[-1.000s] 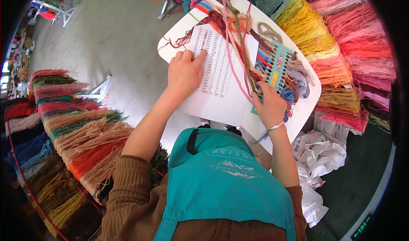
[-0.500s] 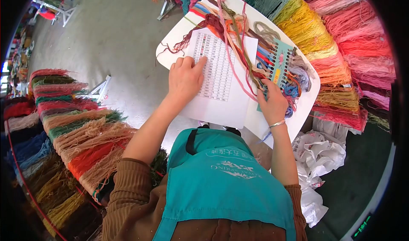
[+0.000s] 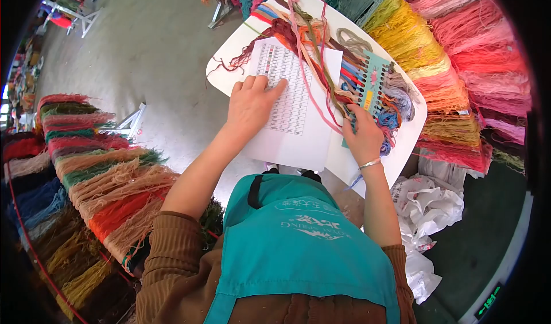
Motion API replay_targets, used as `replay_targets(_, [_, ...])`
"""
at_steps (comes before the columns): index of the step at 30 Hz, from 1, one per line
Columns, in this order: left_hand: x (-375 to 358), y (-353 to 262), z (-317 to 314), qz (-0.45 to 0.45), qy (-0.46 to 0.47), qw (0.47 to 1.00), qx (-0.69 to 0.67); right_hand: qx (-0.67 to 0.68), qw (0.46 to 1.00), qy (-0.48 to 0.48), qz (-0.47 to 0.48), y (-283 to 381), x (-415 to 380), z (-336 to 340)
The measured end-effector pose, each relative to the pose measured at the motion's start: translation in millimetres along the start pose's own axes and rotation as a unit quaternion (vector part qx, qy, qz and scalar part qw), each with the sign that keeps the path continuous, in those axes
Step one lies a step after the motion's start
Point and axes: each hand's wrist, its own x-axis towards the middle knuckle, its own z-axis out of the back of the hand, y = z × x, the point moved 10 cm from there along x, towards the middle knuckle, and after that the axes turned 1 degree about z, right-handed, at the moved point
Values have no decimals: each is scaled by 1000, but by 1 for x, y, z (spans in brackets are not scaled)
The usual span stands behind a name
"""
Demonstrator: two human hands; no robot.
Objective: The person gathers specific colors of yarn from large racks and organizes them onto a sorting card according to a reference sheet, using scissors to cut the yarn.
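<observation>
My left hand (image 3: 251, 106) lies on a printed chart (image 3: 288, 109), its fingers on the left part of the sheet and its thumb stretched out over the rows of numbers. At the sheet's right side my right hand (image 3: 365, 137) has thumb and fingers closed around the lower ends of some yarn strands (image 3: 325, 74), beside a green punched card (image 3: 374, 83). Those strands, pink, olive and dark red, run down across the chart. More coloured yarns pass through the card's holes, with blue and lilac bunches (image 3: 396, 106) to its right. Everything rests on a white board (image 3: 229, 66).
Hanks of yarn hang in rows by colour on a rack at the right (image 3: 436, 54) and another at the left (image 3: 115, 192). White plastic bags (image 3: 427, 209) lie on the floor at the lower right. A metal stand leg (image 3: 135, 120) shows by the left rack.
My left hand has shifted slightly right over the chart, its thumb now further across the rows. My right hand keeps its place at the strands. The whole view has moved a little.
</observation>
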Motion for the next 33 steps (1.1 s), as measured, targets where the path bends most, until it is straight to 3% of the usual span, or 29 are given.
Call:
replay_targets(3, [5,-12,0,-38,6,999,-4,27,1000,12,1,11,3,3])
replay_targets(7, [10,-25,-4,-64,36,997,-8,-39,982,69,169,78,11,-14])
replay_targets(8, [12,-28,-5,-67,43,997,-1,-82,970,137,185,92,17,-24])
replay_targets(11, [11,-26,-7,-66,48,997,1,-146,956,202,157,83,37,-60])
replay_targets(13, [12,-26,-8,-69,53,996,4,-152,962,187,130,72,46,-55])
replay_targets(15, [12,-27,-6,-72,59,996,7,-130,974,184,14,46,51,-37])
replay_targets(17, [14,-26,-6,-49,84,995,11,-106,981,162,11,40,38,-24])
replay_targets(19, [16,-29,-6,-48,86,995,5,36,983,173,44,44,19,-16])
replay_targets(22, [18,-29,-5,-39,94,995,6,90,986,118,71,33,-3,5])
replay_targets(24, [18,-31,-6,-39,100,994,9,126,984,121,32,18,-15,21])
replay_targets(27, [21,-37,-5,-44,107,993,25,172,983,63,-6,-30,-32,51])
replay_targets(29, [22,-33,-20,-34,130,991,24,207,978,-34,8,-68,-47,78])
replay_targets(30, [30,-44,-11,-25,113,993,-4,156,988,-17,-7,-91,-55,90])
replay_targets(31, [32,-29,-23,69,137,986,-58,182,982,-35,-27,-114,-64,108])
replay_targets(32, [42,-58,-13,-29,125,992,12,155,986,-43,-45,-141,-74,122])
replay_targets(33, [44,-63,-20,-48,108,991,61,162,983,-62,-68,-172,-85,136])
